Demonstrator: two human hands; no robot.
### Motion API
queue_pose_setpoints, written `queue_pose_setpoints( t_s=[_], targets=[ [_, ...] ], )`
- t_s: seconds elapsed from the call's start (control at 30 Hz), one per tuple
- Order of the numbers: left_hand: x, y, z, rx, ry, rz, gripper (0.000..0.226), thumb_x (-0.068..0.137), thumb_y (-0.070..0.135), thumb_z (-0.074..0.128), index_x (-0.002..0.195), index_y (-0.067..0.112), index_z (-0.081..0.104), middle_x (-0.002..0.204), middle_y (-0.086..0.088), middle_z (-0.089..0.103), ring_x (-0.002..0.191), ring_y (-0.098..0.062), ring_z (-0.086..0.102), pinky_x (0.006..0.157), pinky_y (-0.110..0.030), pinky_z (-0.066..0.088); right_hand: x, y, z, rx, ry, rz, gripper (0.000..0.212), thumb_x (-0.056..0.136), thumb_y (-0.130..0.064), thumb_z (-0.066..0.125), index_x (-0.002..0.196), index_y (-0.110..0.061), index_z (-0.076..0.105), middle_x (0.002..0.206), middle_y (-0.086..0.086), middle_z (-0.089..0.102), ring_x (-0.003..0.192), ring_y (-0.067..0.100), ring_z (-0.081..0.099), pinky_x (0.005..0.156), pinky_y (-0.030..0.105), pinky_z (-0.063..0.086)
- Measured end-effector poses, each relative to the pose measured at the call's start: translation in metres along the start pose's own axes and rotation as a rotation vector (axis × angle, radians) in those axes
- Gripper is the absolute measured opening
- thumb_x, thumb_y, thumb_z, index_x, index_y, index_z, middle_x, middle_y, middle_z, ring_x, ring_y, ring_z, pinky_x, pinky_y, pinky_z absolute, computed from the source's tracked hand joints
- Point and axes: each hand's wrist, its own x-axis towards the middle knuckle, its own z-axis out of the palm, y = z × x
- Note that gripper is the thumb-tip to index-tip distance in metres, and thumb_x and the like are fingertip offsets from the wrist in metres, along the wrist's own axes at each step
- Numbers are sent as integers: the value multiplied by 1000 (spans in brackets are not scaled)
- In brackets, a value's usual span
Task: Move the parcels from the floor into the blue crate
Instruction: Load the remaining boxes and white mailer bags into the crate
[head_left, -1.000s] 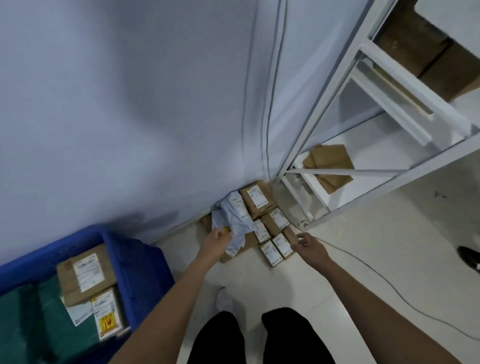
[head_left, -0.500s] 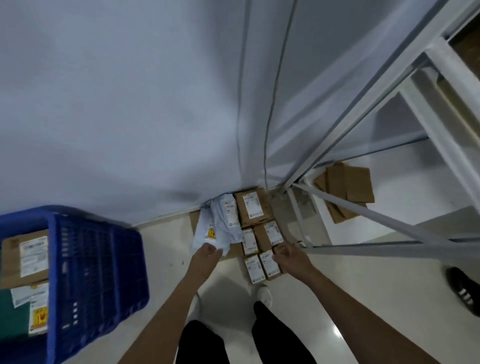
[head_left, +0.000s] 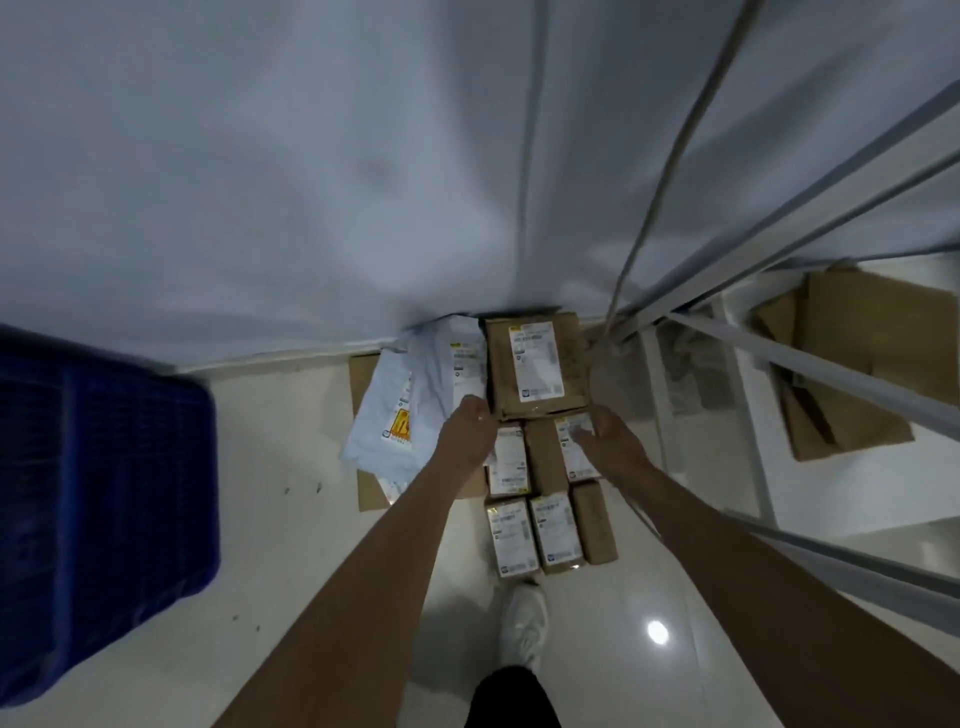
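Both hands reach for the large brown box (head_left: 537, 366): left hand (head_left: 467, 428) and right hand (head_left: 605, 441) flank its near corners, grip unclear (blurred); next, clamp and lift toward the blue crate (head_left: 104, 499)

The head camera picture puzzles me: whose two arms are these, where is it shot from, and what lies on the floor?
No machine here: a person wears a wide-angle camera on the head, looking down. The left hand and right hand reach either side of the large brown cardboard parcel with a white label by the wall; whether they grip it yet is unclear. Beside it lie white plastic mailer bags and small brown labelled boxes, all on the pale floor. The blue plastic crate stands at left.
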Motion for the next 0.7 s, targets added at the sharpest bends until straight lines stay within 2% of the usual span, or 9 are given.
queue_pose_setpoints(
  t_s=[0.07,0.13,0.2,0.27,0.33,0.5,0.57,0.63,0.7],
  targets=[
    [36,-17,14,-15,-6,-18,14,94,10,41,106,13,48,94,-3,53,87,-19,49,72,-25,37,33,-1,8,-17,-1,-13,53,95,-29,54,145,-21,37,141,4,43,130,27,44,92,21,35],
    [64,-29,28,-41,-25,-22,20,95,5,38,111,10,48,91,-3,51,77,-15,49,65,-22,38,59,-2,14,-74,27,-54,42,88,-31,56,130,-30,48,126,-1,53,107,24,57,82,26,43],
    [87,-40,41,-65,-48,-68,27,95,4,35,120,8,45,91,-2,53,73,-9,50,62,-14,41,84,2,20,-109,33,-105,57,81,-36,52,137,-36,43,132,4,52,100,26,59,80,32,50],
    [103,-51,53,-138,-57,-129,40,94,8,37,134,7,39,117,-15,58,96,-23,60,85,-28,52,100,5,24,-156,80,-134,59,87,-33,53,143,-30,35,141,8,38,112,32,55,94,40,49],
    [115,-59,62,-180,-55,-155,47,94,16,43,139,14,35,128,-17,55,110,-30,57,98,-42,47,115,10,27,-184,172,-124,58,89,-33,56,141,-21,36,141,8,32,115,32,52,98,40,46],
    [128,-59,73,-274,-61,-137,43,95,13,42,137,24,39,117,-5,55,85,-16,54,75,-28,48,142,18,27,-88,202,-46,55,85,-29,61,134,-12,41,136,13,44,113,31,54,92,33,46],
    [139,-67,77,-294,-64,-125,47,89,19,46,136,23,47,129,-5,58,94,-17,61,83,-32,52,142,16,25,3,184,-3,47,84,-30,63,124,-12,49,122,10,58,107,28,59,88,35,50],
    [152,-84,86,-359,-82,-150,50,82,22,52,132,25,52,129,-6,60,106,-22,62,97,-41,49,132,13,21,82,200,4,48,74,-43,66,113,-15,58,110,5,63,100,25,62,83,34,52],
    [120,-70,79,-408,-73,-114,43,85,18,55,127,20,56,122,-5,64,110,-23,62,102,-43,46,119,14,13,137,246,-8,67,55,-62,61,108,-20,61,112,6,63,98,23,63,85,39,55]
  ],
)
